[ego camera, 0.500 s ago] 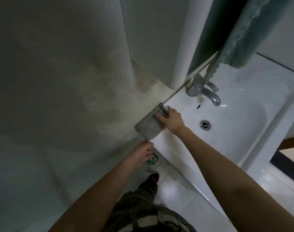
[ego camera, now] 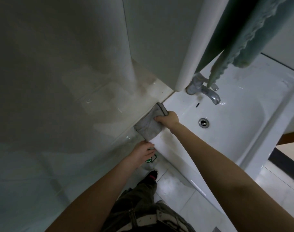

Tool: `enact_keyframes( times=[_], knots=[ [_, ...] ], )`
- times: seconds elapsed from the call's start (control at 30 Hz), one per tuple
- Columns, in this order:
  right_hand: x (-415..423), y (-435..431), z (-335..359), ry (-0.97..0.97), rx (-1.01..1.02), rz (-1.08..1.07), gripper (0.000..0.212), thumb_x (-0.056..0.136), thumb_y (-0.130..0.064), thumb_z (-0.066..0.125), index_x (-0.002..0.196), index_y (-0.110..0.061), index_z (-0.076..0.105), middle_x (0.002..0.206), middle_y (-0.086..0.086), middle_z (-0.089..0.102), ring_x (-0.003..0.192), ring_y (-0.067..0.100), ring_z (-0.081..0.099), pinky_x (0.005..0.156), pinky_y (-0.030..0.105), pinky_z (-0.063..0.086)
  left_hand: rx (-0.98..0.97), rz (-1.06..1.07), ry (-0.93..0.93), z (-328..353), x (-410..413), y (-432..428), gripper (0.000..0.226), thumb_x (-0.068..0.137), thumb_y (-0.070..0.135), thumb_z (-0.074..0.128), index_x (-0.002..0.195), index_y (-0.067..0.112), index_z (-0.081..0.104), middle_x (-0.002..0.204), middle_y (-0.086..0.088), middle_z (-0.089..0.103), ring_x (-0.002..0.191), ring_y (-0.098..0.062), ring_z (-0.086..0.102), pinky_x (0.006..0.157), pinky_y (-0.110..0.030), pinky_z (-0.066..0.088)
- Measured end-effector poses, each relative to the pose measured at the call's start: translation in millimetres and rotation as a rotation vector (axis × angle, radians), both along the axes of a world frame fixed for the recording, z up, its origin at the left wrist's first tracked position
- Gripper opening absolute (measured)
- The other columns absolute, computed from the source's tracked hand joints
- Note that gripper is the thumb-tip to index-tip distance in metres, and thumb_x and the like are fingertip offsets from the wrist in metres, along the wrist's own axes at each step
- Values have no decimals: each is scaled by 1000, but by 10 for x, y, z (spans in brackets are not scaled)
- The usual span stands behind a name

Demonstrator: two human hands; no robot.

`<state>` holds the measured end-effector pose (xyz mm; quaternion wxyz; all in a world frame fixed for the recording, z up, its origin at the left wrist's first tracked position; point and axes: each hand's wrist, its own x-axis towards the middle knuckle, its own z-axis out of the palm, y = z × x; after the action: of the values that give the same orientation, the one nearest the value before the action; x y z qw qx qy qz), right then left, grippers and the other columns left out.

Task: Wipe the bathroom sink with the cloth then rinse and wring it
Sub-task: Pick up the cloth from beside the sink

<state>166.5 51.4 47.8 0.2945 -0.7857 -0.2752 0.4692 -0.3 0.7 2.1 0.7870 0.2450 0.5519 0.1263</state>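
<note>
A grey cloth (ego camera: 148,124) lies flat on the left rim of the white sink (ego camera: 240,131), against the tiled wall. My right hand (ego camera: 168,120) presses on the cloth's right edge, fingers curled over it. My left hand (ego camera: 142,154) hangs below the rim, just under the cloth's lower corner, fingers bent and holding nothing that I can see. The metal tap (ego camera: 204,92) stands at the back of the basin, and the round drain (ego camera: 204,122) sits in the bowl to the right of my right hand.
A teal towel (ego camera: 253,39) hangs over the back of the sink, above the tap. A white cabinet edge (ego camera: 193,47) juts out over the tap's left. A bottle with a green label (ego camera: 150,160) stands on the floor by my dark shoe (ego camera: 152,175).
My right hand has shifted slightly along the rim with the cloth. My left hand stays below the rim.
</note>
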Motion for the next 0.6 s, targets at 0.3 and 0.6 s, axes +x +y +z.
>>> enact_keyframes(
  times=[0.3, 0.6],
  knots=[
    [-44, -1038, 415, 220, 392, -360, 23, 77, -10, 76, 95, -14, 61, 99, 12, 68, 95, 32, 67, 81, 52, 58, 184, 5, 143, 138, -121, -234, 22, 95, 14, 47, 113, 7, 58, 109, -12, 65, 87, -20, 65, 67, -21, 53],
    [-157, -3577, 477, 241, 401, -837, 19, 81, -9, 74, 99, -9, 68, 95, 11, 72, 87, 25, 70, 71, 36, 60, 488, -401, 244, -10, -482, -1308, 17, 87, 13, 59, 84, 23, 71, 76, 5, 71, 78, -19, 63, 66, -22, 47]
  ],
)
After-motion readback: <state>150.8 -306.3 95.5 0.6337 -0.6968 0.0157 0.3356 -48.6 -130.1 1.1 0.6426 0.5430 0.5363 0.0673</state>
